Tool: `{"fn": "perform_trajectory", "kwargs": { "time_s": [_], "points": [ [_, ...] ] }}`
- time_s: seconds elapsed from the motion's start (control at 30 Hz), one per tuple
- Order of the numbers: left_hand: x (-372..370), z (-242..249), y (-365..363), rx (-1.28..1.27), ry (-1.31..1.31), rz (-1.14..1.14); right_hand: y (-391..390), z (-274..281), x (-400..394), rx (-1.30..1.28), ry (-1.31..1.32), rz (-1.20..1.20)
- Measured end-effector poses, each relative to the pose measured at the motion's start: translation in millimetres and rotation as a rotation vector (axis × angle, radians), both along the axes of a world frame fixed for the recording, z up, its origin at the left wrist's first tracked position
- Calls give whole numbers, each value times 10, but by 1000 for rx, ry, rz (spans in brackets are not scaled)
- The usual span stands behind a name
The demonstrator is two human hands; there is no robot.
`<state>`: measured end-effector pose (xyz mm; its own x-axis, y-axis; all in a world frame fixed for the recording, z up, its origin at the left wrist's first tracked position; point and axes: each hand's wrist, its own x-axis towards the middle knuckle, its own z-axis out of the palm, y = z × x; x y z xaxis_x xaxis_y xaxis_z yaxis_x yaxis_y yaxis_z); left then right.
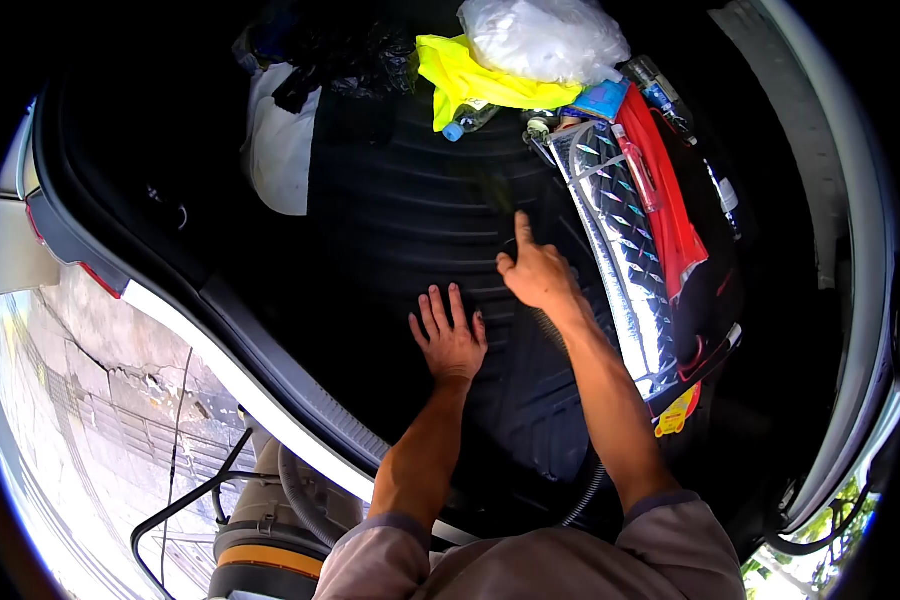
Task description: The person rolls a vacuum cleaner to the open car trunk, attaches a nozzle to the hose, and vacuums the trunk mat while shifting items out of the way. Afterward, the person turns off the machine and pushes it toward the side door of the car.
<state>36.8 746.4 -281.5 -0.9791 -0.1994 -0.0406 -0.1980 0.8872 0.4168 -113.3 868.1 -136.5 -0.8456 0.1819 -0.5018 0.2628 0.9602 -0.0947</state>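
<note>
My left hand (450, 338) lies flat on the black ribbed trunk mat (400, 230), palm down with its fingers spread. Ahead of it and to the right, my right hand (540, 272) is closed round the dark end of a vacuum hose (588, 492), index finger stretched forward along it. The hose's ribbed part shows under the wrist and forearm. Its front end is hard to make out against the dark mat, and a faint greenish blur shows ahead of the fingertip. A silver diamond-patterned case (620, 240) lies just right of this hand.
A yellow cloth (460, 75), a white plastic bag (545, 38) and a plastic bottle (470, 120) lie at the far end. Red fabric (665, 190) lies along the case. A white sheet-like piece (280, 150) is at left. The vacuum cleaner (275, 510) stands outside, beyond the bumper (240, 370).
</note>
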Motion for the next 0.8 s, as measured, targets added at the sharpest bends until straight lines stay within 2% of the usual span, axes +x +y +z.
{"fn": "perform_trajectory", "kwargs": {
  "time_s": [0.07,0.17,0.4,0.47,0.53,0.6,0.67,0.8],
  "points": [
    [14,7,-7,-33,6,-5,530,-355,-233,92,127,4],
    [19,-23,7,-38,21,-3,372,-215,-341,177,98,82],
    [7,25,-11,-17,-44,-20,-51,-272,-593,-16,127,-15],
    [9,57,-9,-35,-50,-15,-53,-234,-422,-48,120,-45],
    [-24,28,-9,-25,-18,-18,-182,-53,-101,-29,-8,30],
    [92,11,9,-18,-29,-17,-129,-165,19,-18,-17,12],
    [3,11,2,-14,-26,-15,103,-308,-232,-35,173,27],
    [-6,1,3,-37,5,-8,-178,-146,-139,-119,111,72]
  ]
}}
